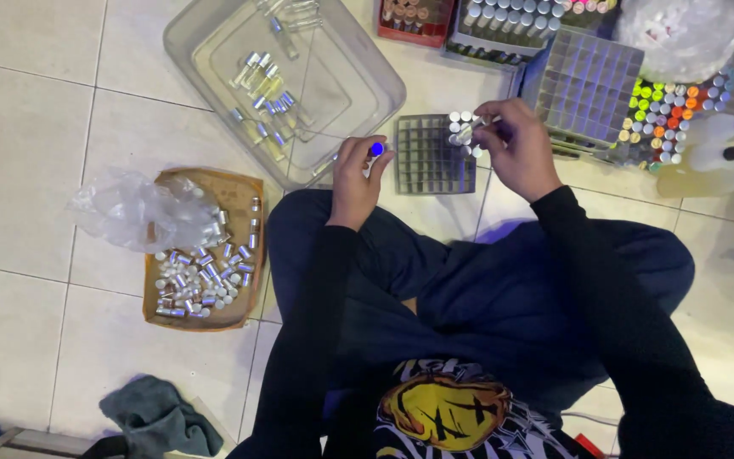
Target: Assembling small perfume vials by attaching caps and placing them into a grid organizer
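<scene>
Seated on a tiled floor, a person's left hand [357,174] pinches a blue-capped vial [375,150] at the left edge of a small grid rack [431,157], while the right hand [516,146] grips another vial [469,129] over its top right corner, both within easy reach of the slots.

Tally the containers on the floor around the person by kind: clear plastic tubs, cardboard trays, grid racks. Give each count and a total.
Clear plastic tub: 1
Cardboard tray of loose vials: 1
Grid racks: 2, a small dark one in front of the hands and a larger pale one; boxes cut off at the top edge are not counted.
Total: 4
</scene>
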